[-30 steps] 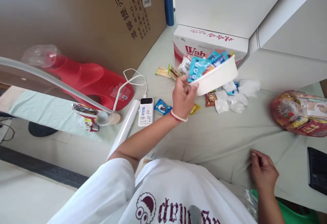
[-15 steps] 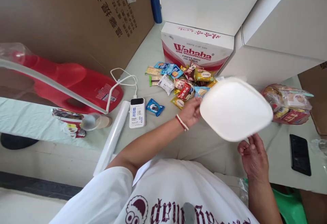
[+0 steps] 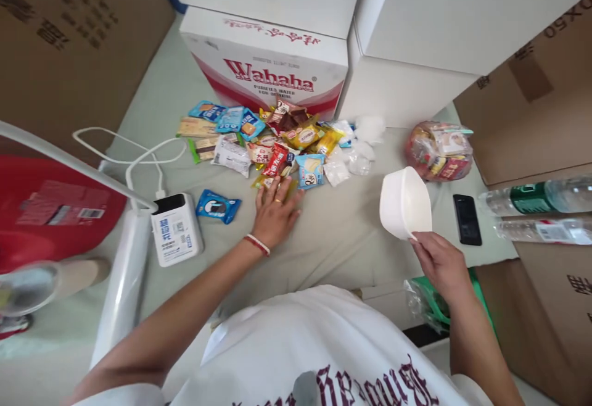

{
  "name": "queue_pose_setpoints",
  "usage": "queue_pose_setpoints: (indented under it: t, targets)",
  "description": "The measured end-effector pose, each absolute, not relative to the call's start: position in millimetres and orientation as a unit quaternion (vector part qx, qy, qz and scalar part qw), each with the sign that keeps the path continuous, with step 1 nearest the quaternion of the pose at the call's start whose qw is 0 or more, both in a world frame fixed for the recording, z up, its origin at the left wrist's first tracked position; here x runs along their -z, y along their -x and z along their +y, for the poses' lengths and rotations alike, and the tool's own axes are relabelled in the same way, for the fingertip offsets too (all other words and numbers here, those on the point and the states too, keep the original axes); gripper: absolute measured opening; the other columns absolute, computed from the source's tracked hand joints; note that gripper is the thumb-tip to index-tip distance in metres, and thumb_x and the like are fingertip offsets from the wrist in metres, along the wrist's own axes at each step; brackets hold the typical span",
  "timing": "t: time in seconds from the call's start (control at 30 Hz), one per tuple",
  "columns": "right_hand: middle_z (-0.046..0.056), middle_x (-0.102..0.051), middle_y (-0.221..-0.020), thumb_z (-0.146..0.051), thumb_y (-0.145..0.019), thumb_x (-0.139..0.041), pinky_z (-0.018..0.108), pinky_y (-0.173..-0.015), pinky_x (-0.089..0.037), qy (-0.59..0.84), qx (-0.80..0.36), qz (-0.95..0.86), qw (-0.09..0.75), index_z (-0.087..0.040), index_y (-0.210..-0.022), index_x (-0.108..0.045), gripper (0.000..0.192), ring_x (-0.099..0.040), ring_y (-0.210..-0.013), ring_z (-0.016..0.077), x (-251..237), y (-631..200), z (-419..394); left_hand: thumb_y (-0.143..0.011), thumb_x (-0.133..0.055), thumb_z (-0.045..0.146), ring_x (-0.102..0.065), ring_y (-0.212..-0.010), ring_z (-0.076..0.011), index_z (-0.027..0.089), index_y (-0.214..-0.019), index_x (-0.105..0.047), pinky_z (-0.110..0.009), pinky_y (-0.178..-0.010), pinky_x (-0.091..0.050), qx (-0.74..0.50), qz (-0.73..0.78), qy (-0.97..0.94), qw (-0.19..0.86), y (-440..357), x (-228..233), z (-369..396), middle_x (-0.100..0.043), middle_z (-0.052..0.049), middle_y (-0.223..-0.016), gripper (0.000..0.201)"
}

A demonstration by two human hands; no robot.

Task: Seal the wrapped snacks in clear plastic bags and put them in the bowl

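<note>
My right hand (image 3: 439, 264) grips the rim of an empty white bowl (image 3: 405, 203), held tilted above the pale green cloth (image 3: 342, 239). My left hand (image 3: 276, 210) lies flat and open on the cloth, fingertips touching the near edge of a pile of several wrapped snacks (image 3: 277, 140). A blue snack packet (image 3: 217, 206) lies apart, to the left of that hand. The pile sits in front of a red and white Wahaha carton (image 3: 268, 66).
A white power bank (image 3: 176, 229) with a white cable (image 3: 139, 153) and a clear roll (image 3: 123, 282) lie at left. A bag of snacks (image 3: 439, 150), a black phone (image 3: 467, 219) and water bottles (image 3: 536, 199) are at right. White boxes (image 3: 416, 29) and brown cartons (image 3: 69, 42) stand behind.
The snacks went from the bowl onto the cloth. The bowl passed from my left hand to my right and moved right. My left hand dropped flat beside the pile.
</note>
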State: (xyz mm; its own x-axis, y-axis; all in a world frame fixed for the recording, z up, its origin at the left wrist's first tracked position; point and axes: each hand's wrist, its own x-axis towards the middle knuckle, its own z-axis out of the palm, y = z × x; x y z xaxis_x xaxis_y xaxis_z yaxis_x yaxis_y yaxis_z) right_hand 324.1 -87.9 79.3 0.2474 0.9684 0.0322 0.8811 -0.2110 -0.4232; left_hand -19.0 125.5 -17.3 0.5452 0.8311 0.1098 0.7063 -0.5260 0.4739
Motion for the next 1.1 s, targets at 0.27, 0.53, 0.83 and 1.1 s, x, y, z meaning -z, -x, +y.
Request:
queue_pose_setpoints:
  t: [0.27,0.53,0.83,1.1]
  targets:
    - [0.011,-0.068,-0.134,-0.038,-0.093,-0.062,0.035,-0.076,-0.059,0.731,-0.231,-0.631,0.120,-0.024,-0.127,-0.072,0.038,-0.067,-0.073,0.0161,-69.9,-358.2,-48.6,-0.091,-0.049,0.023,-0.020,-0.162,-0.0294,0.029,-0.131,-0.071,-0.063,-0.129,-0.012,-0.176,0.477,-0.833,0.219,-6.7,25.7,183.9,-0.040,-0.005,-0.167,0.047]
    - [0.005,-0.076,-0.088,-0.035,-0.092,-0.066,0.032,-0.075,-0.052,0.803,-0.120,-0.529,0.248,-0.018,-0.103,-0.078,0.024,-0.067,-0.077,0.0181,-108.8,-399.9,44.0,-0.089,-0.051,0.019,-0.046,-0.148,-0.0306,0.030,-0.098,-0.079,-0.061,-0.122,-0.037,-0.251,0.380,-0.858,0.237,32.5,-3.2,118.3,-0.074,-0.005,-0.131,0.031]
    - [0.011,-0.070,-0.120,-0.021,-0.088,-0.064,0.028,-0.092,-0.041,0.740,-0.142,-0.655,0.058,-0.002,-0.110,-0.074,0.031,-0.060,-0.094,0.0111,-64.4,-370.2,169.8,-0.090,-0.053,0.020,-0.072,-0.109,-0.0274,0.034,-0.107,-0.076,-0.047,-0.095,-0.062,-0.272,0.437,-0.803,0.301,129.6,-1.6,33.3,-0.079,-0.005,-0.106,0.032]
    - [-0.001,-0.060,-0.069,-0.043,-0.088,-0.071,0.023,-0.053,-0.034,0.719,-0.309,-0.538,0.312,-0.017,-0.086,-0.067,0.026,-0.040,-0.054,0.0081,-79.3,-338.7,130.1,-0.093,-0.059,0.025,-0.072,-0.104,-0.0266,0.036,-0.113,-0.073,-0.044,-0.091,-0.062,-0.343,0.495,-0.716,0.352,132.9,-22.7,10.8,-0.076,-0.005,-0.106,0.026]
